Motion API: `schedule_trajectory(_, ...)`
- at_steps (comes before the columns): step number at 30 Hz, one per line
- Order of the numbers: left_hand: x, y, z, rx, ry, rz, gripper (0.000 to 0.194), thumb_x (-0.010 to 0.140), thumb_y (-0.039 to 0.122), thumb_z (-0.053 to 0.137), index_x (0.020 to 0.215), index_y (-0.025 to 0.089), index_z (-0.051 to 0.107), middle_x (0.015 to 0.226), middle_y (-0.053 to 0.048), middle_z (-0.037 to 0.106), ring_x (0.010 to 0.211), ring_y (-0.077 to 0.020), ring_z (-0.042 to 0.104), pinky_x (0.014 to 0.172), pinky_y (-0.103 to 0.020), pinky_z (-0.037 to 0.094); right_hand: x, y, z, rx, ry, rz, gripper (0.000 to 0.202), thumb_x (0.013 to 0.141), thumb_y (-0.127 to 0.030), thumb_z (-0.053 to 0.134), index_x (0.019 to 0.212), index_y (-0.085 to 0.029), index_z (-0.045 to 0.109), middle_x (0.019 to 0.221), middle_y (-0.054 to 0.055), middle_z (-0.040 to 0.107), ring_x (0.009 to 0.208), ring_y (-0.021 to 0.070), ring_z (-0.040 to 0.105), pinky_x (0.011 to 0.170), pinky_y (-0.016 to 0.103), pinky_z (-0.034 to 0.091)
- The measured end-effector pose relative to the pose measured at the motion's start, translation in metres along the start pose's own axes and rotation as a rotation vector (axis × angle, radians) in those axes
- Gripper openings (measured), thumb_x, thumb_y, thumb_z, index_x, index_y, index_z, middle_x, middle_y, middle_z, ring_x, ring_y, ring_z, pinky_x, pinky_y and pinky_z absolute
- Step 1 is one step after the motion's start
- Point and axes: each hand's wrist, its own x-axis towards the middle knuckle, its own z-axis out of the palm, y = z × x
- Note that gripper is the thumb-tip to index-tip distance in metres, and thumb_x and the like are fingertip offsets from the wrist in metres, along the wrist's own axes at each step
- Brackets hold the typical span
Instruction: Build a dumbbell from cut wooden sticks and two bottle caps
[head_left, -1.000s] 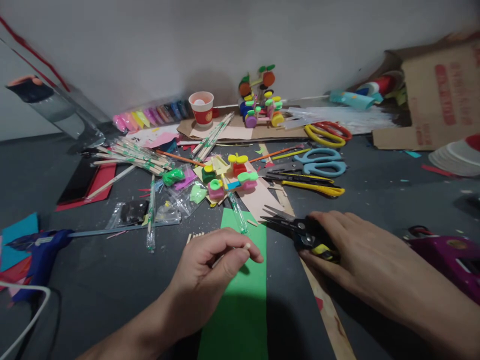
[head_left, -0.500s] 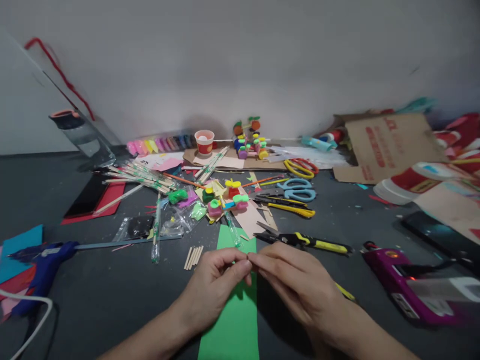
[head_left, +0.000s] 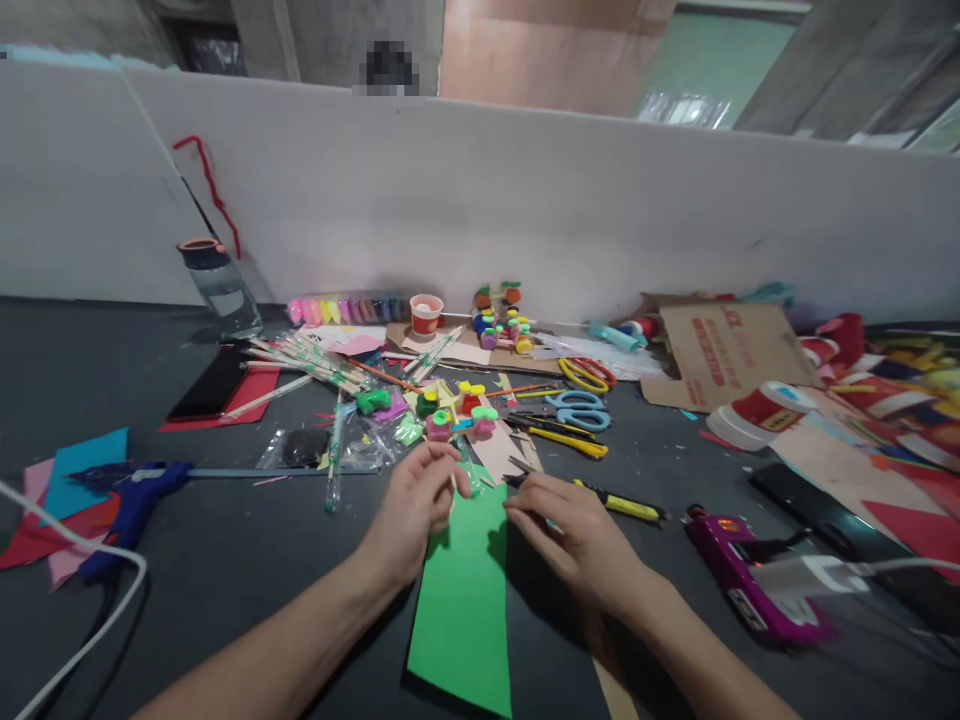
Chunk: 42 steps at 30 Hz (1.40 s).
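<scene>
A long green sheet point(head_left: 469, 600) lies on the dark table between my hands, its near end slightly raised. My left hand point(head_left: 416, 505) is over the sheet's upper left edge, fingers curled in toward the thumb; whatever is in them is hidden. At the right edge my right hand point(head_left: 566, 520) has its fingertips pressed together, and I cannot make out anything between them. Just beyond the sheet are small coloured clay pieces point(head_left: 439, 425) and a clear plastic wrapper point(head_left: 471, 472). Pliers with yellow-and-black handles point(head_left: 626, 503) lie partly behind my right hand.
A blue glue gun point(head_left: 139, 505) and a white cable lie left. Wrapped wooden sticks point(head_left: 311, 362), blue scissors point(head_left: 577, 410) and a paper cup point(head_left: 426, 316) are farther back. Right are a purple device point(head_left: 750, 580) and cardboard point(head_left: 731, 350). A blurred head shows beyond the partition.
My hands, fingertips together over the green sheet before, are now apart, the left up and leftward, the right slightly back. The view has tilted up, showing the room beyond the partition.
</scene>
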Motion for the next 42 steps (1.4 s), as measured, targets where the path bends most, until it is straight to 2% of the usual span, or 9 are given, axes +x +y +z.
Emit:
schedule_trajectory(4, 0.013, 0.005, -0.013, -0.179, 0.096, -0.101, 0.018, 0.094, 0.032, 0.06, 0.089, 0.015, 0.057, 0.069, 0.005, 0.055, 0.046, -0.0044, 0.043, 0.038, -0.014, 0.03, 0.006, -0.002, -0.006, -0.103, -0.153, 0.093, 0.017, 0.098, -0.016, 0.051, 0.088, -0.015, 0.064, 0.079, 0.004, 0.064, 0.07, 0.0147, 0.06, 0.063, 0.026, 0.046)
schedule_trajectory(7, 0.019, 0.004, -0.018, -0.255, 0.15, -0.158, 0.024, 0.097, 0.034, 0.059, 0.108, 0.013, 0.062, 0.094, -0.003, 0.065, 0.072, -0.0123, 0.062, 0.061, -0.027, 0.055, 0.013, -0.01, -0.006, -0.182, -0.271, 0.129, 0.011, 0.096, -0.013, 0.056, 0.089, -0.014, 0.064, 0.082, 0.001, 0.064, 0.072, 0.0143, 0.061, 0.067, 0.028, 0.05)
schedule_trajectory(11, 0.02, 0.004, -0.018, -0.311, 0.194, -0.164, 0.031, 0.095, 0.033, 0.061, 0.121, 0.015, 0.06, 0.118, -0.009, 0.064, 0.097, -0.0207, 0.066, 0.081, -0.04, 0.058, 0.026, -0.022, 0.011, -0.271, -0.407, 0.148, 0.009, 0.097, -0.021, 0.061, 0.096, -0.014, 0.065, 0.092, 0.002, 0.066, 0.083, 0.0163, 0.065, 0.076, 0.035, 0.056)
schedule_trajectory(17, 0.025, 0.013, -0.02, -0.365, 0.24, -0.125, 0.035, 0.095, 0.034, 0.061, 0.125, 0.016, 0.058, 0.125, -0.01, 0.062, 0.105, -0.0235, 0.064, 0.087, -0.044, 0.056, 0.045, -0.023, 0.042, -0.299, -0.501, 0.153, 0.016, 0.098, -0.029, 0.061, 0.103, -0.014, 0.066, 0.102, 0.005, 0.067, 0.089, 0.0178, 0.066, 0.081, 0.038, 0.057)
schedule_trajectory(21, 0.028, 0.015, -0.023, -0.381, 0.234, -0.126, 0.035, 0.095, 0.034, 0.061, 0.125, 0.016, 0.058, 0.124, -0.01, 0.062, 0.104, -0.0231, 0.065, 0.086, -0.044, 0.057, 0.043, -0.017, 0.04, -0.244, -0.442, 0.205, 0.018, 0.097, -0.031, 0.062, 0.102, -0.014, 0.065, 0.101, 0.005, 0.067, 0.088, 0.0179, 0.066, 0.081, 0.038, 0.057)
schedule_trajectory(28, 0.016, 0.002, -0.008, -0.369, 0.128, -0.215, 0.027, 0.095, 0.03, 0.061, 0.117, 0.014, 0.061, 0.113, -0.008, 0.065, 0.092, -0.0187, 0.066, 0.078, -0.037, 0.058, 0.034, -0.005, 0.036, -0.068, -0.131, 0.426, 0.019, 0.099, -0.032, 0.059, 0.101, -0.014, 0.064, 0.089, 0.002, 0.065, 0.073, 0.0135, 0.064, 0.067, 0.03, 0.056)
schedule_trajectory(34, 0.012, -0.003, 0.0, -0.394, 0.074, -0.297, 0.02, 0.095, 0.027, 0.062, 0.108, 0.012, 0.063, 0.102, -0.006, 0.067, 0.082, -0.0152, 0.066, 0.071, -0.031, 0.058, 0.035, -0.011, 0.041, 0.111, -0.076, 0.368, 0.021, 0.1, -0.032, 0.058, 0.094, -0.014, 0.065, 0.083, 0.0, 0.065, 0.069, 0.0128, 0.064, 0.066, 0.029, 0.055)
schedule_trajectory(38, 0.011, -0.002, -0.001, -0.42, 0.04, -0.343, 0.028, 0.103, 0.024, 0.045, 0.095, 0.007, 0.065, 0.091, -0.009, 0.069, 0.076, -0.0139, 0.068, 0.068, -0.026, 0.057, 0.029, -0.01, 0.024, 0.145, -0.021, 0.284, 0.018, 0.098, -0.029, 0.06, 0.11, -0.018, 0.066, 0.103, 0.007, 0.066, 0.097, 0.0208, 0.063, 0.087, 0.04, 0.053)
schedule_trajectory(42, 0.009, -0.002, 0.001, -0.442, 0.018, -0.356, 0.042, 0.105, 0.026, 0.034, 0.083, 0.008, 0.065, 0.083, -0.012, 0.07, 0.077, -0.0164, 0.071, 0.074, -0.027, 0.057, 0.024, -0.005, 0.013, 0.166, -0.088, 0.18, 0.048, 0.084, -0.025, 0.077, 0.129, -0.03, 0.062, 0.137, 0.009, 0.052, 0.13, 0.0275, 0.046, 0.108, 0.045, 0.039)
